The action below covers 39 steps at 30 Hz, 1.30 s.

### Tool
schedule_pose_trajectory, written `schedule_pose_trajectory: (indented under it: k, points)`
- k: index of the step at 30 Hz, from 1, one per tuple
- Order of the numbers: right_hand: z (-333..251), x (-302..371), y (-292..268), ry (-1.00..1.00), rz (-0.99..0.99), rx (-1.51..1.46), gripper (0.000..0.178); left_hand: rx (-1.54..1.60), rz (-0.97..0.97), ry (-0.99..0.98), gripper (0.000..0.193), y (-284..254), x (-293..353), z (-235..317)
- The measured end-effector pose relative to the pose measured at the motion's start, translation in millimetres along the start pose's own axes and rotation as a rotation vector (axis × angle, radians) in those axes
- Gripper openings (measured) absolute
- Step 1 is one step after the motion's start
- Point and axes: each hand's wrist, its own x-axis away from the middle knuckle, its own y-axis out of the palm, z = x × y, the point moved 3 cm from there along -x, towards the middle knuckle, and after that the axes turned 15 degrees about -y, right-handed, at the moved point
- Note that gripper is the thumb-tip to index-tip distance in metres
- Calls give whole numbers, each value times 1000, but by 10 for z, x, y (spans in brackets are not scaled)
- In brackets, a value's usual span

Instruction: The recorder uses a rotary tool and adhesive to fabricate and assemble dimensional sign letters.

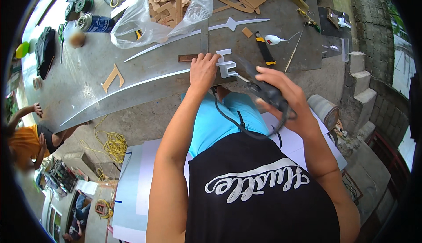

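Observation:
My left hand (204, 70) rests near the table's front edge, its fingers closed on the left side of a white raised letter shaped like an E (227, 63). A black corded hand tool (268, 92) with a thin pale tip is gripped in my right hand (288, 94). The tip points at the letter's lower right corner; whether it touches cannot be made out. A long white curved strip (132, 88) runs left from under my left hand. Beside that hand lies a small brown block (187, 58).
Behind are a white pointed strip (193, 34), a plastic bag (132, 27) of brown cutouts, a yellow-black cutter (265, 52) and a white dropper bottle (273, 40). A spray can (94, 23) lies at left. A person in orange (26, 144) is beyond the table's left end.

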Motion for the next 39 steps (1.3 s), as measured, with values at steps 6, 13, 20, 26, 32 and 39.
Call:
schedule_pose_trajectory:
  k: [6, 13, 20, 26, 32, 39]
  points:
    - [-6, 581, -341, 122, -19, 301, 51, -5, -14, 40, 54, 7, 27, 3]
    - [1025, 1134, -381, 100, -204, 766, 54, -106, -123, 187, 47, 13, -97, -32]
    - [2030, 1389, -237, -42, -260, 948, 48, -109, -114, 224, 40, -3, -146, -64]
    - [2420, 1342, -134, -48, -236, 929, 54, -121, -96, 241, 21, -36, -139, -56]
    - [2504, 1351, 12, 22, -140, 864, 56, -86, -63, 253, 17, -37, -154, -26]
    - [1675, 1088, 661, 301, 238, 352, 55, -107, -47, 243, 24, -92, -142, -1]
